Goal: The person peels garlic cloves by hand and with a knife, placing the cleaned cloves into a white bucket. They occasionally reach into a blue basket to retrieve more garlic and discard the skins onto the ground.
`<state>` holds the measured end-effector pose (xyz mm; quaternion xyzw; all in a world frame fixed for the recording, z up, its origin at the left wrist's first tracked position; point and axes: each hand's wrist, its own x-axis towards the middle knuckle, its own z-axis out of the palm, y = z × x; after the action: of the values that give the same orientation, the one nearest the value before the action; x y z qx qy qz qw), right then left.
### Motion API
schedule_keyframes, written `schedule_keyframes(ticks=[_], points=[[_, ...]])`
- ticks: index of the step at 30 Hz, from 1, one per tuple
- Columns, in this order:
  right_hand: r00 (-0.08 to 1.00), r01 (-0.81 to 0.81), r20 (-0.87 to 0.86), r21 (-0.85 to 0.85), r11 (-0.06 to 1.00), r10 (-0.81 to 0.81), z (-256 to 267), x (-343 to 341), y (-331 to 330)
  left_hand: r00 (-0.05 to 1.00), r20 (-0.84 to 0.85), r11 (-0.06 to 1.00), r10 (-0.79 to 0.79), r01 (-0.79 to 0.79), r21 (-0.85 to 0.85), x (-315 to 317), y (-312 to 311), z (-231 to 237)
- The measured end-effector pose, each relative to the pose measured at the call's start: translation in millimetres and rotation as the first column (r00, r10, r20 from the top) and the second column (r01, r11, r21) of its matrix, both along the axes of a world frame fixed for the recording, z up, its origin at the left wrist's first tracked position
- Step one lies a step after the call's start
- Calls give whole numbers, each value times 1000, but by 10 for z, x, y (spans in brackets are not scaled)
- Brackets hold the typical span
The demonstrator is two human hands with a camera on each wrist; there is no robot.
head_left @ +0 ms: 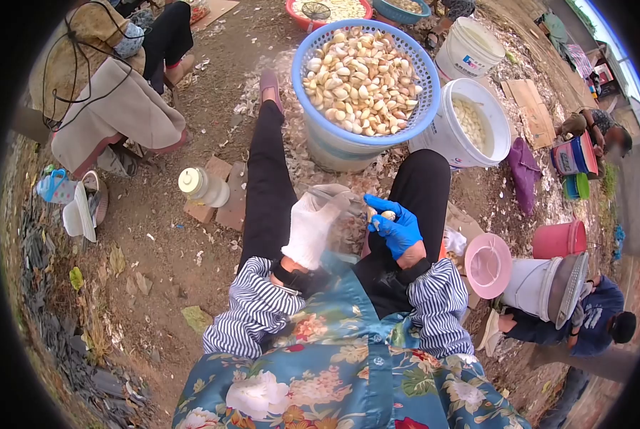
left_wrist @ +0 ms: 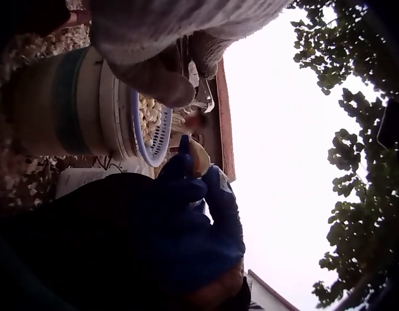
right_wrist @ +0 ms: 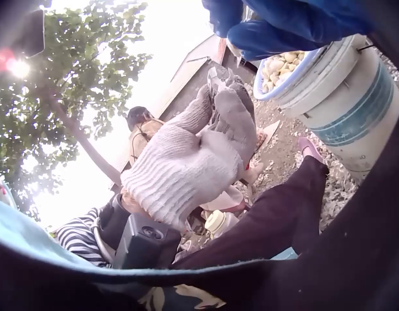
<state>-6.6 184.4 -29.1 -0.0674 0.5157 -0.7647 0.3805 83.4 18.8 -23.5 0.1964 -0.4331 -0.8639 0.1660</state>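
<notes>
My left hand [head_left: 313, 225], in a white knit glove, pinches a small, thin, shiny piece [left_wrist: 206, 100] between thumb and fingers; what the piece is, I cannot tell. To its right, my right hand [head_left: 400, 234] wears a blue rubber glove. Its thumb and fingers grip garlic cloves [head_left: 388, 215], one showing pale and tan at the fingertips in the left wrist view. Both hands are close together above my lap, a small gap between them. In front of them, a blue perforated basket [head_left: 300, 82] heaped with unpeeled garlic cloves [head_left: 363, 82] sits on a bucket.
Beside the basket, a white bucket [head_left: 502, 146] contains peeled cloves. Another white bucket [head_left: 495, 46] stands farther back. A lidded jar [head_left: 204, 187] rests on cardboard to the left, and a pink basin [head_left: 488, 266] lies at right. Other people sit nearby; skins litter the ground.
</notes>
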Motion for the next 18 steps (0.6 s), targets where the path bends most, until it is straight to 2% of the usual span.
schedule_keyframes(ticks=[12,15,18], points=[[996,15,87,3,1000,-15,-38,-22,19,999,18,998,-32,33,-59,16,61,135],[996,34,81,21,999,-36,-70,-23,26,999,26,992,-44,47,-114,35,70,228],[994,41,98,46,998,-46,-108,-28,36,997,27,967,-73,77,-242,37,107,115]])
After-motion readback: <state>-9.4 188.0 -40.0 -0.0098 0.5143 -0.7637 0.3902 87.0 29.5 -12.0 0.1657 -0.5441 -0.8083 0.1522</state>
